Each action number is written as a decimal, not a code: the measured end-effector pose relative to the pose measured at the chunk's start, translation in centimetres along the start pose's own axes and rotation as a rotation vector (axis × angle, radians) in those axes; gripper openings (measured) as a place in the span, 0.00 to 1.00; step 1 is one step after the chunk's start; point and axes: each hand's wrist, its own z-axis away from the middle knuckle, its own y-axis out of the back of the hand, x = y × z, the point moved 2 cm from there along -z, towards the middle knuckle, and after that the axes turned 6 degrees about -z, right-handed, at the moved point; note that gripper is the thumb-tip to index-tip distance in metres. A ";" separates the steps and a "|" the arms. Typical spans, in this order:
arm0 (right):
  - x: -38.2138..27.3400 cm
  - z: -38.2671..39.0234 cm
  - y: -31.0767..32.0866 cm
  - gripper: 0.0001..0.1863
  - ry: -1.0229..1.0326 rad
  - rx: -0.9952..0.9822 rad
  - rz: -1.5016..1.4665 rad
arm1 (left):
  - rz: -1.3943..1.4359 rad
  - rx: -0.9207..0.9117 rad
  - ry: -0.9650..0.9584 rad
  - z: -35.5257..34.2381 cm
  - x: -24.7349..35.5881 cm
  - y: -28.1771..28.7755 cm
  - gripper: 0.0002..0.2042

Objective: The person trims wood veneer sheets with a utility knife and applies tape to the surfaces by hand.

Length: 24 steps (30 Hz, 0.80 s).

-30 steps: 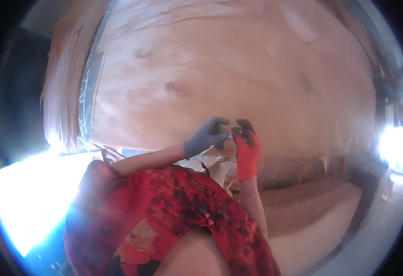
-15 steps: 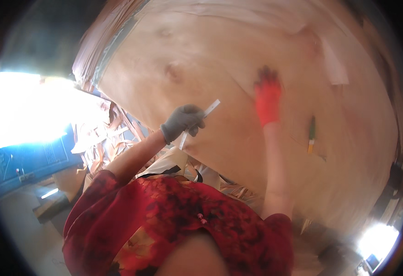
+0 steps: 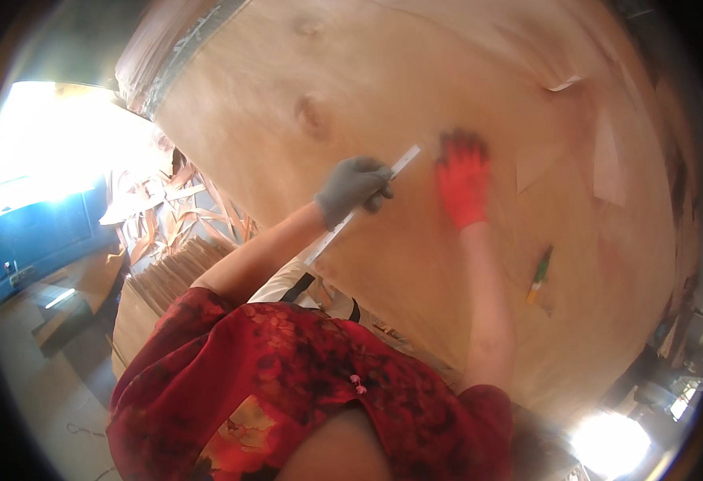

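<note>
Far left, there's a messy heap of veneer scraps (image 3: 179, 212) beside the big tan wood sheet (image 3: 416, 248). Next along, the grey-gloved left hand (image 3: 354, 192) has its fingers curled tight around a thin pale strip (image 3: 405, 161), held slantwise over the sheet's near side. Then the red-gloved right hand (image 3: 463, 180): palm down over the sheet, fingers out and a bit apart, tips too blurry to tell if they're pressing. Further right, a green-and-yellow tool (image 3: 539, 275) lies on the sheet. Looks like a feel-or-smooth-the-surface step to me; next move probably calls for a flat palm and the strip's end clear.
</note>
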 end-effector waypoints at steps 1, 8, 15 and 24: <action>0.0 0.0 -0.1 0.25 -0.006 -0.006 0.009 | 0.001 0.000 0.007 -0.4 0.2 -0.1 0.09; -0.1 0.3 0.3 0.27 -0.015 -0.024 0.039 | 0.091 0.105 -0.004 -1.5 0.3 0.6 0.10; -0.3 -0.1 -0.2 0.30 -0.020 -0.081 0.080 | 0.061 0.105 -0.083 -3.4 4.2 2.8 0.10; -2.1 -3.1 2.8 0.38 0.038 -0.207 0.158 | -0.111 0.039 -0.008 -9.4 4.8 0.3 0.07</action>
